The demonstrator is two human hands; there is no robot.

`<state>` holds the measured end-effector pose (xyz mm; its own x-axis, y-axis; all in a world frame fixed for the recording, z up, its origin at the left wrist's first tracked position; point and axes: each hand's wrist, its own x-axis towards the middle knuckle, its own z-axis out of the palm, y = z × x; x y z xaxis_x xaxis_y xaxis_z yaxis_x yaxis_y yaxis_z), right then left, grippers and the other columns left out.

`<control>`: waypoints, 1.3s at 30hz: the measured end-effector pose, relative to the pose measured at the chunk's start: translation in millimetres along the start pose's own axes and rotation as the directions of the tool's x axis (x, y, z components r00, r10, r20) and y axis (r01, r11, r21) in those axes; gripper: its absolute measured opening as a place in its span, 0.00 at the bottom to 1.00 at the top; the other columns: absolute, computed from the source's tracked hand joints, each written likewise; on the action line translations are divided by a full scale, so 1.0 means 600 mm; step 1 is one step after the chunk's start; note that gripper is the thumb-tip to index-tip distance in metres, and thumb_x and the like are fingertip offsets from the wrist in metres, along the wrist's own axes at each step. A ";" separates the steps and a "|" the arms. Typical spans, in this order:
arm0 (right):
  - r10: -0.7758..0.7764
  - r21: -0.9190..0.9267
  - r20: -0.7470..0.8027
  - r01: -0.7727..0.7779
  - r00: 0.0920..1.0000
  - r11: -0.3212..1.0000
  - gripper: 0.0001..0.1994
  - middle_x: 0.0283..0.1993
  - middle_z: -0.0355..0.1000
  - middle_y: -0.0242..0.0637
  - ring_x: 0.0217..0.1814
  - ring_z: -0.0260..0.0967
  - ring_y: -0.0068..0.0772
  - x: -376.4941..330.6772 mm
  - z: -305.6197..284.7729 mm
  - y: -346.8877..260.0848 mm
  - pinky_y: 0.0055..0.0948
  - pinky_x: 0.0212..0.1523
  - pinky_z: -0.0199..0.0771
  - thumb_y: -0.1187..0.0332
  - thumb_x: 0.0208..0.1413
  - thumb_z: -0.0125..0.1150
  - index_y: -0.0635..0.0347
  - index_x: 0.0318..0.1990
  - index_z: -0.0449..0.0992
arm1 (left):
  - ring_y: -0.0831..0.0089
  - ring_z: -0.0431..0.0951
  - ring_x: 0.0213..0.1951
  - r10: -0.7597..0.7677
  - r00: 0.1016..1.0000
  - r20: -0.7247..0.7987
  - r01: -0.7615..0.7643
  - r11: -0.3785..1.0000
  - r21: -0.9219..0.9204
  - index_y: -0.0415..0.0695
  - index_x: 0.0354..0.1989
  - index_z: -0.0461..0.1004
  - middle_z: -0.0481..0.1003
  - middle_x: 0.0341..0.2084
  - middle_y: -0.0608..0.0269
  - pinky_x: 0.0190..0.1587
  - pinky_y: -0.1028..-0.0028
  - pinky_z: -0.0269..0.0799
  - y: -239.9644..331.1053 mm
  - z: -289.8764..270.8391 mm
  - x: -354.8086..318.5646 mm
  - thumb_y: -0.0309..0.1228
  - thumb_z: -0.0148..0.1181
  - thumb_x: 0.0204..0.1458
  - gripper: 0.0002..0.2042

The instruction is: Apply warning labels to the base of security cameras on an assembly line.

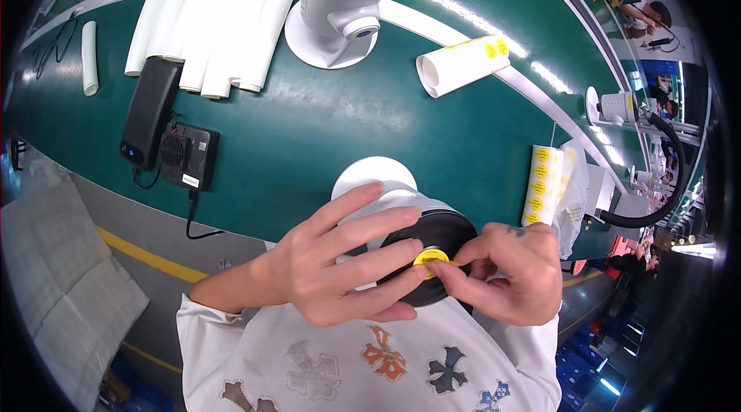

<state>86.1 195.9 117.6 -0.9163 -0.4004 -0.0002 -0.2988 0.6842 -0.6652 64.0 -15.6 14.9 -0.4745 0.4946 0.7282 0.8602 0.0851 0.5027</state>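
Fingers [451,273] of our right hand [509,273] pinch a yellow sticker [431,258] onto the black end of the white device [401,204]; left hand [332,265] grips it, near worktop [309,126] edge.

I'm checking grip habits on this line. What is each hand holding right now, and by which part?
The left hand grips the white appliance around its black top end. The right hand pinches a round yellow sticker at its edge, on that black top.

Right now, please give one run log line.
left hand: holds white device | right hand: presses yellow sticker on black top
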 end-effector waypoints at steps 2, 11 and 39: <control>0.069 -0.080 -0.032 -0.071 0.997 0.994 0.11 0.12 0.63 0.29 0.10 0.61 0.21 -0.004 -0.015 -0.002 0.21 0.11 0.54 0.73 0.42 0.74 0.62 0.24 0.73 | 0.57 0.76 0.47 -0.003 1.000 0.018 0.003 1.000 0.015 0.53 0.38 0.82 0.73 0.40 0.65 0.52 0.49 0.69 0.000 -0.004 0.001 0.54 0.58 0.53 0.18; 0.195 0.461 -0.005 -0.171 0.981 0.871 0.14 0.20 0.67 0.28 0.20 0.64 0.16 -0.025 0.017 0.057 0.18 0.22 0.59 0.77 0.48 0.69 0.61 0.30 0.65 | 0.58 0.73 0.49 0.049 0.989 0.140 -0.062 0.994 0.089 0.63 0.45 0.80 0.69 0.47 0.66 0.55 0.45 0.65 -0.003 -0.002 0.005 0.59 0.47 0.58 0.20; -0.188 0.665 -0.148 0.239 0.971 0.707 0.55 0.60 0.63 0.46 0.58 0.62 0.42 -0.018 0.092 0.178 0.35 0.56 0.64 0.56 0.22 0.85 0.61 0.63 0.61 | 0.55 0.76 0.46 0.289 0.955 -0.058 -0.294 0.951 -0.093 0.42 0.39 0.79 0.76 0.44 0.60 0.46 0.56 0.79 -0.056 0.026 0.004 0.45 0.69 0.46 0.19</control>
<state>78.6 239.9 5.3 -0.8728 -0.4275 0.2357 -0.2528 -0.0173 -0.9674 37.0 -3.8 -7.3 -0.2155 0.4466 0.8684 0.9404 -0.1445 0.3077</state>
